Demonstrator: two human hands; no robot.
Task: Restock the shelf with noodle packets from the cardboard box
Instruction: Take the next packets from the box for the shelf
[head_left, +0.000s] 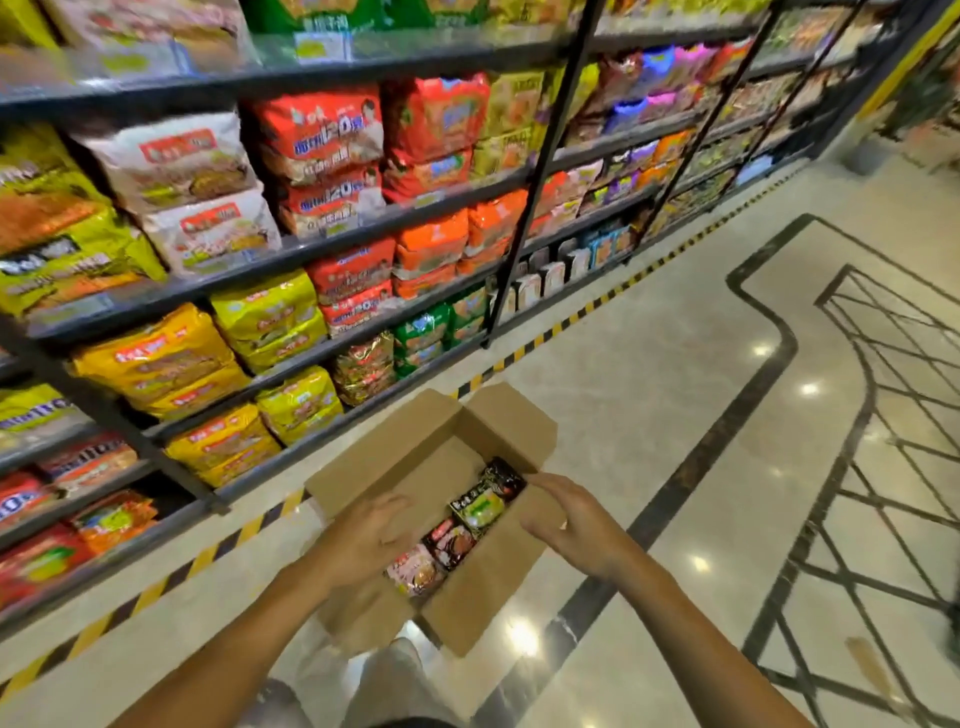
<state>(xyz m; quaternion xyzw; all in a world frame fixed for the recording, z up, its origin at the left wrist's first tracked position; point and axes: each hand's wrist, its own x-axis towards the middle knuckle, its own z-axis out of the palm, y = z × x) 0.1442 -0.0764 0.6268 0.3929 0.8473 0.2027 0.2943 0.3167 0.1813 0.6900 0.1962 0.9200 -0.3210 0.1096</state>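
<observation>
An open cardboard box (415, 457) sits on the floor in front of the shelf, flaps spread outward. Several noodle packets (460, 525) lie in a row along its right side, black, green and pink ones. My left hand (371, 535) is over the box's near left part, fingers resting by the packets and the left flap. My right hand (566, 519) is at the box's right wall, fingers spread and curved against the flap edge. Neither hand holds a packet. The shelf (291, 249) stands to the left, its tiers packed with noodle multipacks.
Black shelf uprights (540, 171) divide the bays. A yellow-and-black hazard strip (571, 322) runs along the shelf's base. Glossy marble floor (649, 364) with dark inlay lines stretches to the right. My legs are below the box.
</observation>
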